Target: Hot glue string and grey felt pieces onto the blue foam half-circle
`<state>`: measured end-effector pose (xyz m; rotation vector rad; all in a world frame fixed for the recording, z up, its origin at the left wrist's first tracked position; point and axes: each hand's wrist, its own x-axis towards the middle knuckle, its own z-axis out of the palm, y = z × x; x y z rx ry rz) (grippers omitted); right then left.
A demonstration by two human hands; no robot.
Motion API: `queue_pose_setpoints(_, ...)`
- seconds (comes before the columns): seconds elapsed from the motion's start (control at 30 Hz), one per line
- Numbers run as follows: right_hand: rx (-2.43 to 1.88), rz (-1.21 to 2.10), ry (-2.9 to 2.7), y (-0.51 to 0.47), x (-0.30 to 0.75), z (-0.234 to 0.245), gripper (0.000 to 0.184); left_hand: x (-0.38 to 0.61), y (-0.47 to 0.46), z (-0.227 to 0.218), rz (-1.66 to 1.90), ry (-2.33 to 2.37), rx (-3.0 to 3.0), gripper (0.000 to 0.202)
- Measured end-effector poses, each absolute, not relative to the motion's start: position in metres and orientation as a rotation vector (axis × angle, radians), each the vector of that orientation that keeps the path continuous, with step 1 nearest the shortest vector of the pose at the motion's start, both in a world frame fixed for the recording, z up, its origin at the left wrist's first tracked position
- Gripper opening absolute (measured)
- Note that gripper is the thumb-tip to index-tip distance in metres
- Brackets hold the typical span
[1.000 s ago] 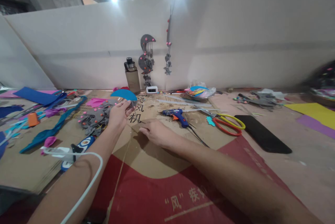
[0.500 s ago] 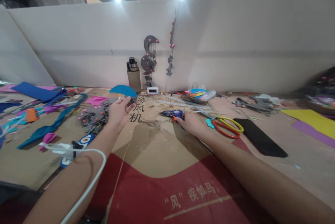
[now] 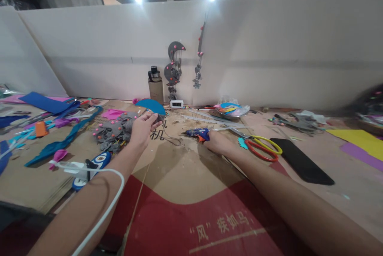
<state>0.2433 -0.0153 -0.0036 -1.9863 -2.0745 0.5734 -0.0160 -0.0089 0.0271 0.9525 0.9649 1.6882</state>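
Observation:
My left hand (image 3: 143,128) is closed in a pinch on a curved blue felt piece (image 3: 151,106), which has a dark grey part at its lower end. A thin grey cord (image 3: 172,139) loops on the cardboard beside that hand. My right hand (image 3: 216,142) wraps around a blue glue gun (image 3: 196,133) with an orange trigger, its nozzle pointing left. Just left of my left hand lies a heap of grey felt pieces with pink balls (image 3: 115,130). To the right of the glue gun are scissors (image 3: 261,147) with red and yellow handles and a small turquoise scrap (image 3: 242,142).
A black phone (image 3: 302,161) lies right of the scissors. A bottle (image 3: 156,88) and a small digital clock (image 3: 176,104) stand along the white partition (image 3: 104,48). Grey moon-shaped hangings (image 3: 174,64) are on it. A white cable (image 3: 116,192) crosses my left forearm. A filled dish (image 3: 230,111) sits behind.
My left hand has moved a little to the right with the blue felt piece, nearer the glue gun. The right hand keeps its hold on the glue gun. The whole view has shifted slightly.

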Motion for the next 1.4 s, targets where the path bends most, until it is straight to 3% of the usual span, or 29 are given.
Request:
queue_pose_setpoints(0.23, -1.472, 0.871, -1.549, -0.023, 0.223, 0.017, 0.026, -0.013, -0.013, 0.028, 1.664, 0.968, 0.98, 0.028)
queue_pose_setpoints(0.33, -1.058, 0.98, -1.496, -0.038, 0.205, 0.028, 0.039, -0.012, -0.013, 0.027, 1.646, 0.981, 0.985, 0.028)
queue_pose_setpoints(0.43, -0.853, 0.99, -1.565, -0.051, 0.191, 0.033, 0.035, -0.01, -0.014, 0.027, 1.641, 1.004, 0.992, 0.028)
queue_pose_setpoints(0.83, -1.011, 0.557, -1.746, -0.054, 0.19, 0.023, 0.023, 0.0, -0.018, 0.028, 1.649, 1.082, 0.982, 0.025)
queue_pose_setpoints(1.4, -0.714, 1.401, -0.871, -0.047, 0.156, 0.004, 0.029, 0.028, -0.037, 0.027, 1.687, 0.869, 0.826, 0.023)
